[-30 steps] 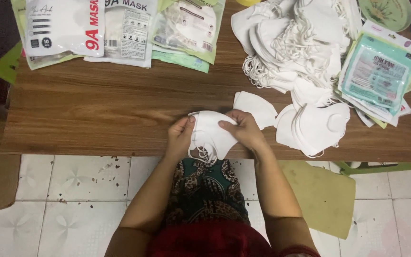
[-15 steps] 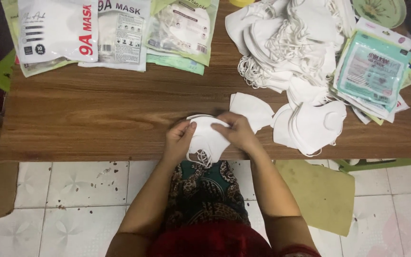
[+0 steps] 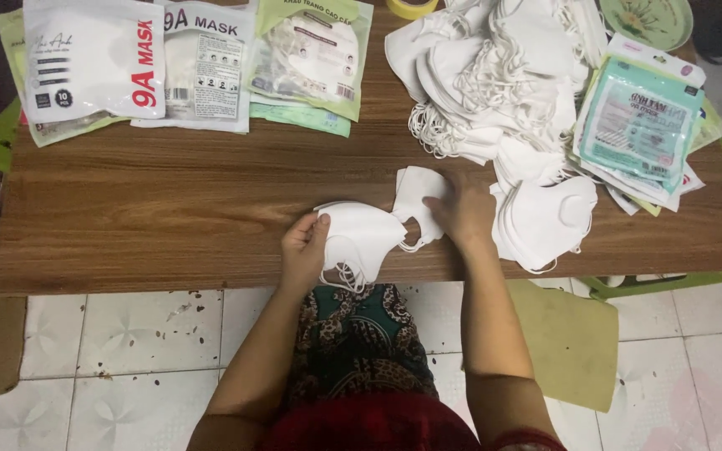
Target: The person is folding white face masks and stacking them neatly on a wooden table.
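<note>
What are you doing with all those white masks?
A person sits at a wooden table covered with face masks. The left hand holds a folded white mask at the table's near edge. The right hand rests on another mask beside it. A loose mask pile and a neater stack lie to the right, and mask packets lie along the far side.

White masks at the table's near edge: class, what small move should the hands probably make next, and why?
Probably the right hand draws the flat mask it rests on toward the stack held by the left hand, since the two lie close together.
</note>
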